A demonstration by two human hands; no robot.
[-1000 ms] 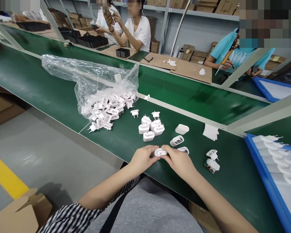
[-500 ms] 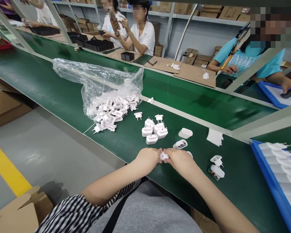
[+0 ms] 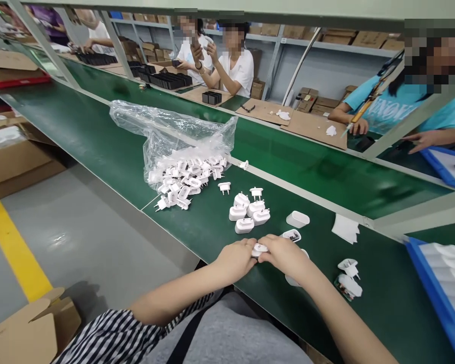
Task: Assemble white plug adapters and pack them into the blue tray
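Observation:
Both my left hand (image 3: 235,259) and my right hand (image 3: 282,254) are closed on one white plug adapter (image 3: 260,248), gripped from its two sides just over the bench's near edge. The fingers cover much of it. Just beyond my right hand lies an oval white housing (image 3: 291,235) with dark parts inside, and a plain white housing (image 3: 298,219) behind that. Another white piece (image 3: 292,280) is partly hidden under my right wrist. Further left stands a small group of white plug adapters (image 3: 244,225), prongs up. Loose plug tops (image 3: 224,187) lie near them.
A clear plastic bag (image 3: 174,126) spills many white plug tops (image 3: 189,177) onto the green bench (image 3: 197,222). To the right are a circuit board piece (image 3: 349,287), white paper (image 3: 345,228) and a blue-rimmed tray (image 3: 432,283). Co-workers sit across the bench behind metal posts.
The view has tilted and shifted, so everything sits lower and further right. Both hands keep hold of the plug adapter. The co-worker in blue has moved a hand at the far right.

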